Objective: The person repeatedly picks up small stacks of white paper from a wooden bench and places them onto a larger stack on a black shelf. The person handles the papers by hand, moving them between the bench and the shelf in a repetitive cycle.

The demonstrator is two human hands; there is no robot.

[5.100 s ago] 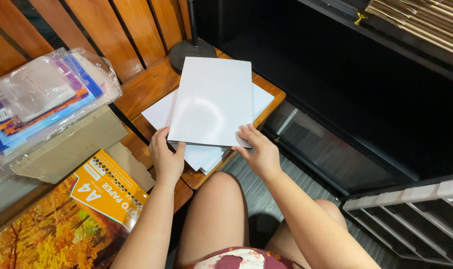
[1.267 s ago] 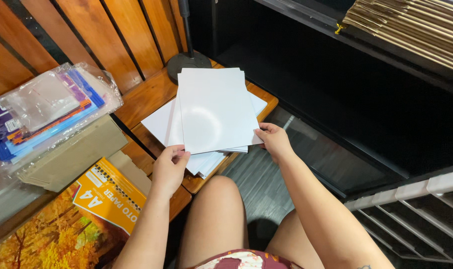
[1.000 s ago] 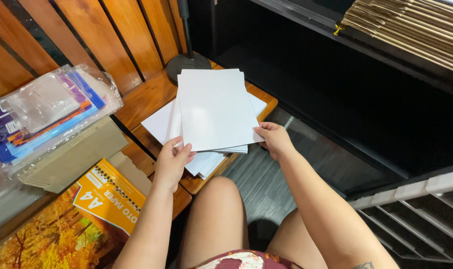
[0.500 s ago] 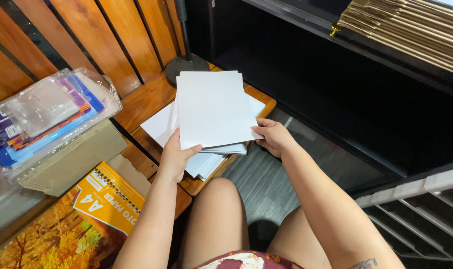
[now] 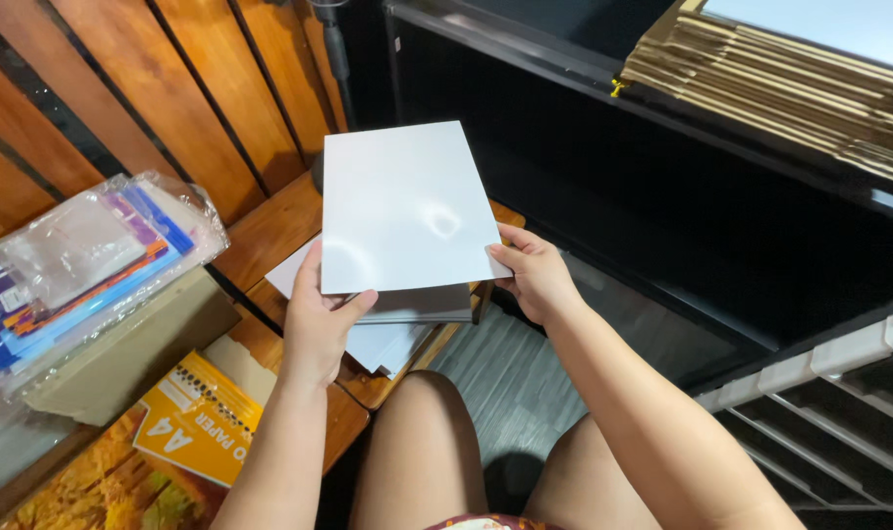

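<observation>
Both of my hands hold a stack of glossy white sheets [image 5: 402, 206], lifted and tilted above a wooden bench. My left hand [image 5: 319, 319] grips the stack's near left corner, thumb on top. My right hand [image 5: 535, 275] pinches the near right corner. Under the stack, more loose white sheets [image 5: 382, 344] lie spread on the wooden bench [image 5: 270, 231]. My bare knees show below the hands.
A clear plastic pack of coloured folders [image 5: 83, 260] rests on a flat cardboard piece [image 5: 122, 358] at left. An orange paper ream pack [image 5: 186, 422] lies below it. A black shelf unit [image 5: 662, 186] stands ahead, flattened cardboard [image 5: 790, 88] stacked on top. A white rack [image 5: 839, 393] is at right.
The stack has been raised off the loose sheets and brought closer to me. My left hand moved up from the bench edge to take hold of the stack's corner.
</observation>
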